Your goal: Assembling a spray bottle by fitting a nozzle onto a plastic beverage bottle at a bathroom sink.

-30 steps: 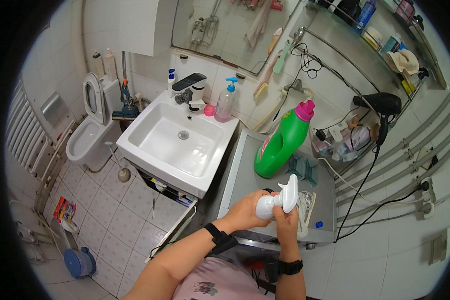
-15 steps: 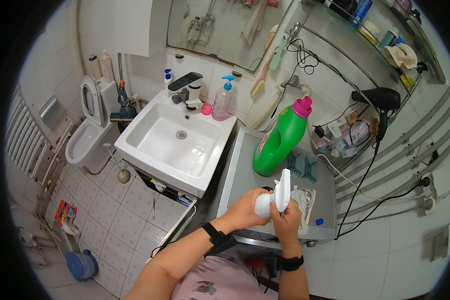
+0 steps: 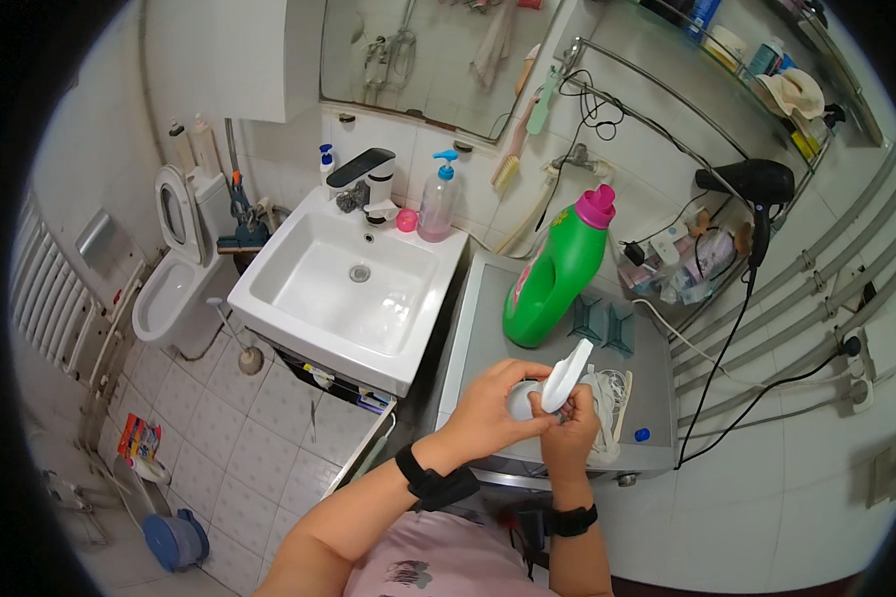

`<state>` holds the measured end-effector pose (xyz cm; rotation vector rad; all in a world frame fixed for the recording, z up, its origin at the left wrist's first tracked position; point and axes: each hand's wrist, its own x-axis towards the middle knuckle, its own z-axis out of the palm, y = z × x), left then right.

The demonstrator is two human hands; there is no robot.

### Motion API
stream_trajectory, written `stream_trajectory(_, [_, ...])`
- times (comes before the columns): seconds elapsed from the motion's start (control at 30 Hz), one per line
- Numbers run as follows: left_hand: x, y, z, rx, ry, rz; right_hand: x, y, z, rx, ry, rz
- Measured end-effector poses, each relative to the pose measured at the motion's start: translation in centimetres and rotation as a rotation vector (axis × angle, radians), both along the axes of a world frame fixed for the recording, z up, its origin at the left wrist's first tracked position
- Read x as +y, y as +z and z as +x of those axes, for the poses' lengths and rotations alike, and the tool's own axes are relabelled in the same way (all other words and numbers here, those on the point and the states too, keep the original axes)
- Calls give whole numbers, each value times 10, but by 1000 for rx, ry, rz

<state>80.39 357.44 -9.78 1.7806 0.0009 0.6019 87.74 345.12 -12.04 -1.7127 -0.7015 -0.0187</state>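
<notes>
Above the front of the grey washing machine top (image 3: 480, 308), my hands hold a white object (image 3: 566, 376) with a rounded body and a flat, elongated head; its exact kind does not show. My left hand (image 3: 488, 408) is wrapped round the rounded body. My right hand (image 3: 569, 435) pinches it just below the flat head, which tilts up and to the right. Beyond my hands stands a green detergent bottle (image 3: 556, 284) with a pink cap. To the right of my right hand lie a bundled white cord (image 3: 612, 393) and a small blue cap (image 3: 642, 435).
Left of the machine is a white sink (image 3: 289, 261) with a pump bottle (image 3: 436, 209) on its rim. Teal holders (image 3: 619, 333) stand beside the detergent. A black hair dryer (image 3: 752, 181) hangs at right above dangling cords. A toilet (image 3: 174, 289) stands far left.
The white object has turned in my hands, its flat head now leaning further right. My right fingers have shifted and curled more tightly near its base. The view has moved slightly.
</notes>
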Motion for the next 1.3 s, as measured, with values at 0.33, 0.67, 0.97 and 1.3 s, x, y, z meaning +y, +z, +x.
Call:
stream_trajectory(0.33, [-11, 21, 34, 80, 8, -146, 0, 10, 19, -29, -134, -43])
stream_trajectory(0.67, [-6, 17, 56, -5, -219, -266, -6, 23, 29, -198, -115, -35])
stream_trajectory(0.97, [-5, 21, 70, -26, -118, -244, -12, 21, 36, -175, -108, -49])
stream_trajectory(1.3, [-5, 25, 72, -17, -275, -515, -8, 27, 34, -212, -158, -22])
